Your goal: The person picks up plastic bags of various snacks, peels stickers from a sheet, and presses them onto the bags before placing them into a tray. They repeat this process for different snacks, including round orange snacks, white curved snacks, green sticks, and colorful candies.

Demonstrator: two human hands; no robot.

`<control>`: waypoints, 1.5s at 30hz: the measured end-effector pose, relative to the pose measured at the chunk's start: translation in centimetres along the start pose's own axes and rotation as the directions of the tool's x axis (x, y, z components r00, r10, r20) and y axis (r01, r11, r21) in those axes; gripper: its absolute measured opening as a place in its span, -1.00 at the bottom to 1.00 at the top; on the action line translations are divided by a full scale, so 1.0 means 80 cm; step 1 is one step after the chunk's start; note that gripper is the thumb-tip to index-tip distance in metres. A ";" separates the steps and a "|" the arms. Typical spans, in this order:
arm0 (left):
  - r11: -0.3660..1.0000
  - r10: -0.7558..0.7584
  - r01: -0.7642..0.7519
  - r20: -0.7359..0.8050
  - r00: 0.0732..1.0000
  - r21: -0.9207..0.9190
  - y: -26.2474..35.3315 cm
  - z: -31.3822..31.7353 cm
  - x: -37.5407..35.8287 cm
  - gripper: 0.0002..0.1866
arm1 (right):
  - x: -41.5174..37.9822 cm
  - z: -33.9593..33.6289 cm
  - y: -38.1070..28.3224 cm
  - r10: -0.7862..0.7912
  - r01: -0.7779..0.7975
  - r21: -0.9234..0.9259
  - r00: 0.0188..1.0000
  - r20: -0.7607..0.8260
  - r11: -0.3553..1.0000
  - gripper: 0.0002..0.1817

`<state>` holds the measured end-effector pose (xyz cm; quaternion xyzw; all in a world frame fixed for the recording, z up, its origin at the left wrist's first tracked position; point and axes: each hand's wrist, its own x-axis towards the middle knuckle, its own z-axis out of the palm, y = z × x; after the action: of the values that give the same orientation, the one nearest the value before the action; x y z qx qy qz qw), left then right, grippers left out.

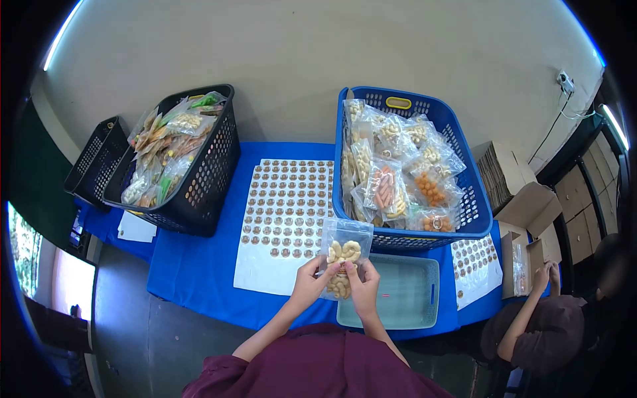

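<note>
Landmark: the blue basket (478, 212) of filled snack packets is being used as the reference for every place below.
Snack bag: a clear plastic bag of pale curled snacks (343, 255) is being held up just in front of the blue basket's near wall, above the tabletop (192, 265).
Left hand: the left hand (310, 282) is being kept at the bag's lower left edge, its grip being pressed together on the plastic.
Right hand: the right hand (363, 284) is being kept at the bag's lower right edge, its grip likewise being pinched on the bag.
Handling: the bag is being judged light, soft and crinkly, with slick film and brittle contents; it is best being taken by the edges or the empty top strip, not squeezed across the middle.
Sticker sheet: a white sheet of round brown stickers (285, 219) is being kept flat just left of the blue basket.
Tray: a pale teal tray (405, 292) is being kept directly in front of the blue basket.
Black basket: a black basket of mixed packets (212, 179) is being kept well left of the blue basket.
Co-worker: another person's hand (545, 275) is being held at a cardboard box (524, 219), right of the blue basket.
</note>
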<state>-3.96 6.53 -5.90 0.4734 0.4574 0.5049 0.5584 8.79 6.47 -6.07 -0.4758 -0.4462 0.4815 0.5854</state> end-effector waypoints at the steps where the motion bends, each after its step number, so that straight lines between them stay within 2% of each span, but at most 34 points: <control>1: 0.999 0.012 -0.012 0.014 1.000 0.032 0.005 -0.001 -0.002 -0.71 | 0.000 0.001 -0.003 0.049 -0.048 0.063 0.999 -0.009 0.997 -0.82; 3: 0.989 0.086 -0.091 0.045 0.995 0.119 0.007 -0.004 -0.001 -0.73 | -0.001 0.002 -0.008 0.146 -0.139 0.190 0.989 -0.021 0.972 -0.79; 6: 0.987 0.038 -0.053 0.103 0.994 0.151 0.009 -0.008 0.003 -0.73 | -0.002 -0.008 0.004 0.145 -0.144 0.193 0.989 0.006 0.971 -0.76; 9: 1.000 -0.001 -0.001 0.075 0.997 0.030 -0.004 -0.003 0.005 -0.73 | 0.004 -0.023 0.008 0.185 -0.199 0.233 0.980 0.077 0.952 -0.77; 12: 1.000 0.003 -0.002 0.042 0.999 -0.025 -0.008 0.006 0.005 -0.72 | 0.000 -0.015 -0.010 0.064 -0.086 0.121 0.982 0.179 0.989 -0.69; 15: 0.999 -0.016 0.017 0.024 1.000 -0.034 -0.008 0.005 0.005 -0.72 | -0.004 -0.008 -0.015 0.131 -0.184 0.244 0.967 0.219 0.952 -0.60; 19: 0.998 -0.050 0.050 0.000 0.999 0.032 0.003 0.007 0.004 -0.71 | -0.006 -0.013 -0.014 0.120 -0.172 0.203 0.961 0.248 0.964 -0.58; 22: 0.996 0.000 0.000 -0.004 1.000 0.087 -0.004 0.004 0.006 -0.71 | -0.004 -0.016 -0.013 0.121 -0.180 0.198 0.954 0.276 0.964 -0.56; 25: 0.991 -0.016 0.014 0.017 1.000 0.137 0.008 0.002 0.008 -0.74 | -0.003 -0.017 -0.020 0.125 -0.192 0.204 0.945 0.303 0.960 -0.54; 27: 0.997 -0.029 0.027 0.040 0.999 0.069 0.003 0.000 0.011 -0.72 | -0.002 -0.018 -0.025 0.125 -0.204 0.224 0.938 0.324 0.953 -0.53; 30: 0.999 0.032 -0.034 0.086 0.996 0.024 -0.002 0.004 0.009 -0.67 | 0.001 -0.016 -0.018 0.130 -0.176 0.236 0.971 0.201 0.956 -0.62; 31: 0.998 0.064 -0.066 0.103 0.993 0.018 -0.003 0.007 0.007 -0.65 | 0.002 -0.017 -0.015 0.122 -0.152 0.183 0.979 0.163 0.971 -0.66; 33: 0.997 0.053 -0.062 0.144 0.988 0.055 0.003 0.011 0.003 -0.64 | 0.005 -0.021 -0.012 0.097 -0.104 0.073 0.991 0.091 0.992 -0.73; 36: 0.998 0.000 -0.011 0.188 0.982 0.058 0.007 0.008 0.003 -0.62 | 0.002 -0.016 -0.014 0.035 -0.038 0.090 0.999 0.034 0.995 -0.78; 42: 0.998 0.018 -0.031 0.195 0.981 0.060 0.000 -0.005 0.005 -0.61 | -0.003 -0.011 -0.005 0.130 -0.135 0.234 0.991 0.038 0.963 -0.77; 45: 1.000 -0.002 0.006 0.133 0.991 -0.029 -0.005 -0.004 0.001 -0.63 | 0.001 -0.023 -0.001 0.197 -0.230 0.277 0.970 0.144 0.933 -0.78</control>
<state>-4.25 6.64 -6.39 0.4967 0.4125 0.4778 0.5957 10.63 6.28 -6.27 -0.4018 -0.3484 0.6292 0.5669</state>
